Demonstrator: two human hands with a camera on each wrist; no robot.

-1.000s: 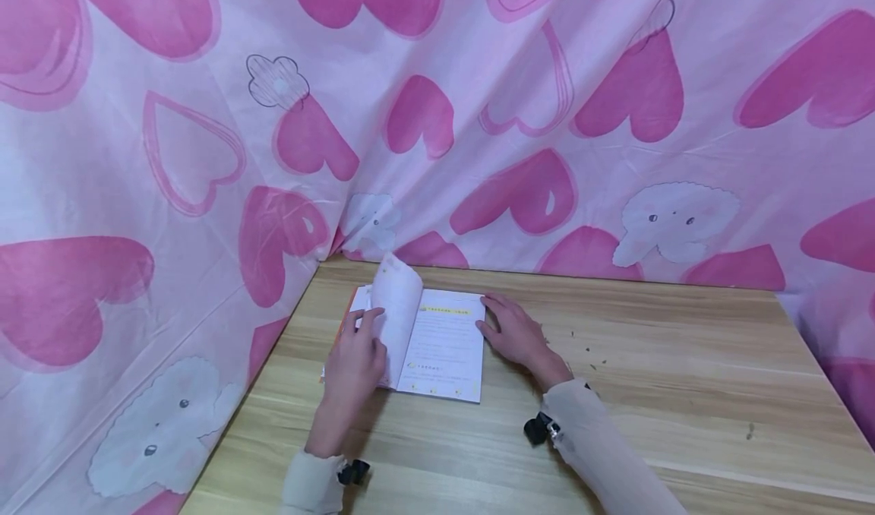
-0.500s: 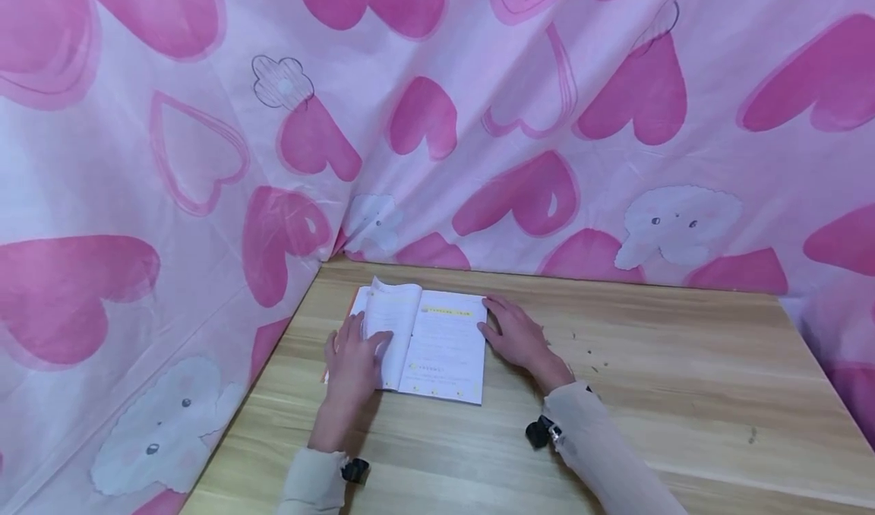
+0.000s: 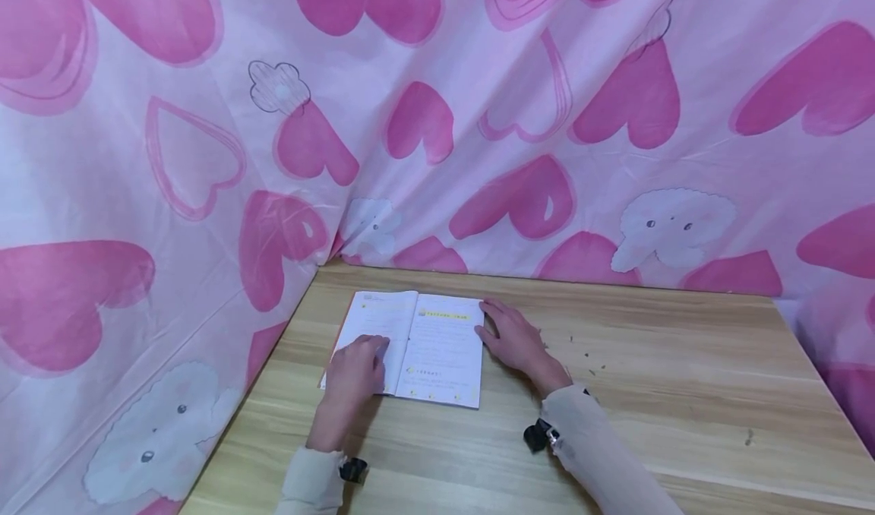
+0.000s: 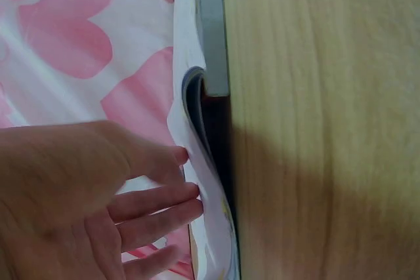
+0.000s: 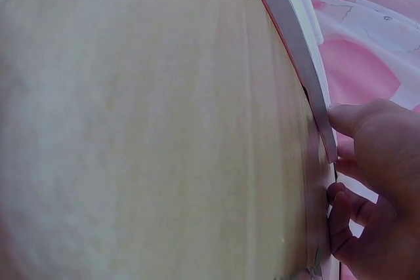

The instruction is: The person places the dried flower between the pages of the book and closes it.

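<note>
An open book (image 3: 443, 355) with white pages and yellow headings lies flat on the wooden table. The left hand (image 3: 354, 369) rests on its left page, fingers slightly bent. In the left wrist view, that hand's (image 4: 131, 195) fingertips touch the page, which curves down from the spine. At the book's right edge is the right hand (image 3: 516, 336), its fingers by the upper corner. Seen from the right wrist, the thumb of this hand (image 5: 387, 162) lies against the edge of the thick page block (image 5: 298, 50), and its other fingers bend close to the tabletop.
Pink curtains (image 3: 506, 120) with hearts and white cartoon animals hang behind and left of the table (image 3: 683, 371). Small dark crumbs (image 3: 595, 367) lie scattered right of the right hand. Both wrists wear black straps over beige sleeves.
The raised page has come down flat on the left side. The left hand has moved lower on that page, following it down. The right hand stays at the book's right edge.
</note>
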